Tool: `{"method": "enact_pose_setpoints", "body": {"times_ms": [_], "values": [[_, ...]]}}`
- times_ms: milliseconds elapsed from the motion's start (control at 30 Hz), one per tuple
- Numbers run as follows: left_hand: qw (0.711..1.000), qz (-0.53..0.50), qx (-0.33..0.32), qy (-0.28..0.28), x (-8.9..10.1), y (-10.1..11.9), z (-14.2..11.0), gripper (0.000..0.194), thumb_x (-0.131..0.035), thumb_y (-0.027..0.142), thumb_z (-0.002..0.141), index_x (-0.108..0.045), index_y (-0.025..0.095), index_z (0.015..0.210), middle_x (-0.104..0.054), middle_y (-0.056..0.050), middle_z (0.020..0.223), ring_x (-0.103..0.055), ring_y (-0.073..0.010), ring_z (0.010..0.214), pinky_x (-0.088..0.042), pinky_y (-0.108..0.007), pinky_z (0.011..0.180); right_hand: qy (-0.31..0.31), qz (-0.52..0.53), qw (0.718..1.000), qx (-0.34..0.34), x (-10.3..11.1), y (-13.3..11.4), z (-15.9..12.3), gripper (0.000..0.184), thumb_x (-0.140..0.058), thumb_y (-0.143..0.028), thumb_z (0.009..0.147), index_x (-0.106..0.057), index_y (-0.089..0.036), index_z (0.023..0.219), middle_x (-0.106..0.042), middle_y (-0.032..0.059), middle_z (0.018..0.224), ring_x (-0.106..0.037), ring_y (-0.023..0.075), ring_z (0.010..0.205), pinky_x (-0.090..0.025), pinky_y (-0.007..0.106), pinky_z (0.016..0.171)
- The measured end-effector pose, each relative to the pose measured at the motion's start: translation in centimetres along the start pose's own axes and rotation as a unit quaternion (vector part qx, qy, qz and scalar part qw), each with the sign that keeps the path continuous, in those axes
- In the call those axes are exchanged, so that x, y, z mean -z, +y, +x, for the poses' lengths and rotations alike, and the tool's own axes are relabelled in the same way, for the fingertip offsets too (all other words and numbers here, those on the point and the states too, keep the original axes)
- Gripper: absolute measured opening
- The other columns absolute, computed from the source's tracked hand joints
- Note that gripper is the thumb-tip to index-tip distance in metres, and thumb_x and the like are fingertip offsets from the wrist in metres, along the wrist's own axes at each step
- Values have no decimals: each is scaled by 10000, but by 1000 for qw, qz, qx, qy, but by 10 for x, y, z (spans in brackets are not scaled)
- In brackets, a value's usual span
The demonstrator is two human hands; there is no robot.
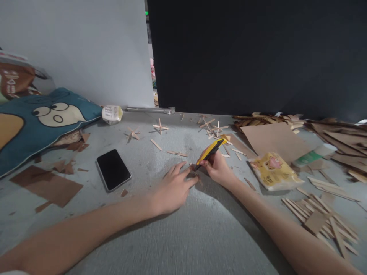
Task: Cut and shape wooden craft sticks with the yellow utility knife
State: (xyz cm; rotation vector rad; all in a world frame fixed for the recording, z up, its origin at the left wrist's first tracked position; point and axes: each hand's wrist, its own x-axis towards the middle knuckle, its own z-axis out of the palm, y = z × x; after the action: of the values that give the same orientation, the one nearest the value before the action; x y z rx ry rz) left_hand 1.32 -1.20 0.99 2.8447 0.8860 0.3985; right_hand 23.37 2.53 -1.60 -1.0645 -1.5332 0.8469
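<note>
Cutter [210, 153], phone [113, 170] leftward, packet [273, 172], stick pile [335, 228] rightward

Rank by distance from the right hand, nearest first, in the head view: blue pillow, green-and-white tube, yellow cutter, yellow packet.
1. Yellow cutter: in the right hand.
2. Yellow packet: right of it.
3. Green-and-white tube: right, past the packet.
4. Blue pillow: far left.

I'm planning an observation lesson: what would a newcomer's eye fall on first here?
Probably the yellow and black cutter in the right hand, near the centre, its tip pointing down beside the left hand. Next, perhaps, the blue cushion with big cartoon eyes at the picture's left, and the large black panel filling the upper right.
</note>
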Motion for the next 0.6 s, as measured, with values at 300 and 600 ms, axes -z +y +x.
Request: {"method": "enact_pose_setpoints", "body": {"times_ms": [300, 600], "values": [[999, 30, 1, -10, -1, 13, -3, 449, -471, 104, 978, -579, 168, 1409, -486, -215, 1557, -352, -405, 1519, -392, -621, 1168, 34, 6, 999, 10, -2, 2, -4, 297, -733, -421, 816, -501, -259, 905, -645, 21, 771, -614, 214, 690, -565, 384, 645], [999, 20, -27, -2, 3, 4, -1, 404, -520, 145, 989, -630, 241, 1365, -520, -164, 1527, -367, -396, 1494, -417, -612, 1140, 1, 42, 996, -76, 2, 2, 6, 398, -756, -507, 800, -449, -269, 882, -496, -82, 642, -409, 110, 476, -374, 248, 410]]}}
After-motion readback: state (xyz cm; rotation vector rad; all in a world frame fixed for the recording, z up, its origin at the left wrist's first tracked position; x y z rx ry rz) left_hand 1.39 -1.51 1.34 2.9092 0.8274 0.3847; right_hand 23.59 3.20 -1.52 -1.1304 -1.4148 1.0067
